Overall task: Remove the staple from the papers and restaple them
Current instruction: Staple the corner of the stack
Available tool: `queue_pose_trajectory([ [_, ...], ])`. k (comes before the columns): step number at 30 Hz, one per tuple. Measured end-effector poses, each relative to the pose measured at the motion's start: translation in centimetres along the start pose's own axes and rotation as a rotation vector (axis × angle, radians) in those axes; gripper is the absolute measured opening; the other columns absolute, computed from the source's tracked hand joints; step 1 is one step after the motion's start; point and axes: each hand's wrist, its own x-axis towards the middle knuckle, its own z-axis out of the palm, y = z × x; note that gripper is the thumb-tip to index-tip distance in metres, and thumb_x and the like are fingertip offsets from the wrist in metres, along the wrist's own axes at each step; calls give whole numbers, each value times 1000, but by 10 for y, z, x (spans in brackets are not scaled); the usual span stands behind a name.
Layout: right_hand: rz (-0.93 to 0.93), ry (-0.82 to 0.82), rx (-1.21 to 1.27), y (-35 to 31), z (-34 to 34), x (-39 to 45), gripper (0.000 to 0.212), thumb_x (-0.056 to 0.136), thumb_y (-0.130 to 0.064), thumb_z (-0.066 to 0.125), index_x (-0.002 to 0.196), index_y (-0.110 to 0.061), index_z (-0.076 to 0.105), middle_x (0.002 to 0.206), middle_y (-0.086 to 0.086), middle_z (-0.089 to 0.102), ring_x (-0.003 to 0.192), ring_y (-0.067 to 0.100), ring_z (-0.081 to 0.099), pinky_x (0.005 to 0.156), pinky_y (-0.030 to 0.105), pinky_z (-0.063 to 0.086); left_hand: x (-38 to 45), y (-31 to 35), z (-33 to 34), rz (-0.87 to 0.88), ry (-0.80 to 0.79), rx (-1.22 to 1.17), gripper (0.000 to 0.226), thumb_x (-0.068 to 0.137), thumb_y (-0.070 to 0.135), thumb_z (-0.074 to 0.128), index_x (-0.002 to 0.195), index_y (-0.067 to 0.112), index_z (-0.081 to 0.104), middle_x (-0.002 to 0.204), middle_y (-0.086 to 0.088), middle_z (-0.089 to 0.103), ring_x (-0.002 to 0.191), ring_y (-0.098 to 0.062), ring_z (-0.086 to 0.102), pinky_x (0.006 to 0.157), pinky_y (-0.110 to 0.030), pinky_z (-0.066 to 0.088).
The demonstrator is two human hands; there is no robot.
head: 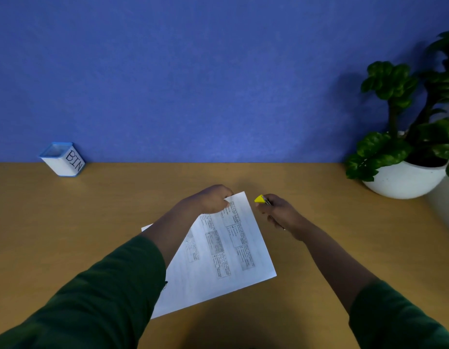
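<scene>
The papers lie in the lower middle of the frame on a brown table, turned at an angle so that one corner points toward the upper middle. The printed text on the top sheet is set in grey boxes, but it is too small and blurred to read. The left hand rests on the upper corner of the papers, with thumb and fingers closed together on the edge of the sheet. Just to the right of this corner, apart from the paper, the right hand is closed around a small tool with a yellow tip and a bit of metal showing — most of it is hidden in the fist. Both arms wear dark green sleeves.

In the left of the frame, at the far edge of the table against the blue wall, stands a small white box with a blue rim — it carries the handwritten word "BIN". At the right edge stands a green plant in a round white pot.
</scene>
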Motion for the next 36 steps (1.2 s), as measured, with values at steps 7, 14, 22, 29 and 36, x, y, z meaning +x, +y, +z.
queue_pose_trajectory([
  [7, -147, 3, -516, -10, 5, 0, 37, 82, -57, 55, 97, -23, 60, 91, -7, 63, 82, 11, 56, 71, 29, 39, 1, 2, 4, 26, 29, 70, 23, 91, 12, 51, 111, 13, 64, 111, -6, 64, 94, -20, 59, 79, -31, 48],
  [14, -165, -31, -680, -20, 12, 3, 40, 85, -56, 52, 102, -20, 59, 100, -5, 56, 88, 13, 55, 75, 30, 39, 1, 3, 5, 65, 56, 123, 24, 90, 11, 49, 109, 13, 64, 105, -5, 64, 88, -18, 56, 76, -33, 47],
  [22, -137, 34, -519, -16, 17, 4, 31, 83, -50, 57, 91, -21, 64, 89, -1, 64, 81, 14, 58, 71, 29, 40, 1, 3, 4, 76, 73, 139, 22, 91, 14, 50, 108, 14, 63, 95, 2, 57, 87, -17, 55, 75, -32, 45],
  [29, -142, 203, -494, -12, 22, 6, 36, 82, -48, 59, 55, -28, 46, 62, -6, 50, 63, 13, 48, 55, 25, 31, 2, 6, 2, 90, 92, 137, 17, 91, 17, 51, 103, 14, 63, 88, 3, 55, 82, -17, 53, 69, -29, 42],
  [36, -94, 79, -280, 1, 12, 6, 34, 79, -53, 62, 81, -20, 59, 77, -7, 58, 73, 12, 54, 70, 31, 39, 6, 6, 2, 88, 101, 148, 15, 91, 15, 51, 100, 14, 63, 87, 4, 53, 82, -17, 51, 70, -27, 39],
])
